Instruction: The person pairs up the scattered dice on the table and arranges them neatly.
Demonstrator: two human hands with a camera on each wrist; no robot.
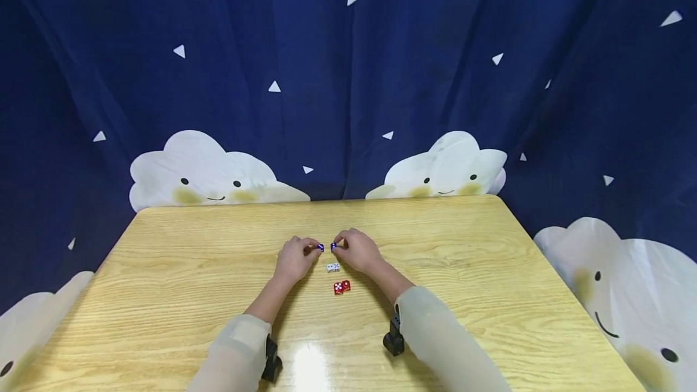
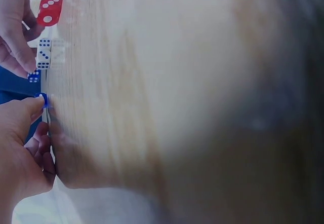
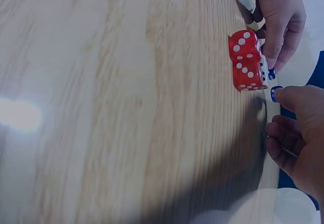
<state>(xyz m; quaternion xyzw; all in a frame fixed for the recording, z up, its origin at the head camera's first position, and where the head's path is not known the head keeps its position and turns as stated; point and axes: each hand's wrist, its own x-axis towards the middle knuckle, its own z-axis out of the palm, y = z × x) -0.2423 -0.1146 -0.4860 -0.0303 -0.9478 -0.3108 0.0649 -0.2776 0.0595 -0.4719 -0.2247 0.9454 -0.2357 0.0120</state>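
A person's two hands meet at the centre of a wooden table [image 1: 490,259], each pinching a small blue die at the fingertips. The left hand [image 1: 293,261] holds its blue die [image 1: 320,247] btwn thumb and forefinger, fingers curled round it; the right hand [image 1: 356,251] pinches a second blue die [image 1: 333,247] the same way. The 2 blue dice sit just beside each other, a narrow gap btwn them, just above the tabletop. A pair of white dice [image 1: 333,267] lies on the table just nearer the person, btwn the wrists; 2 red dice [image 1: 341,287], touching, lie nearer still. Behind the table hangs a navy curtain [image 1: 348,77] w/ cloud faces.
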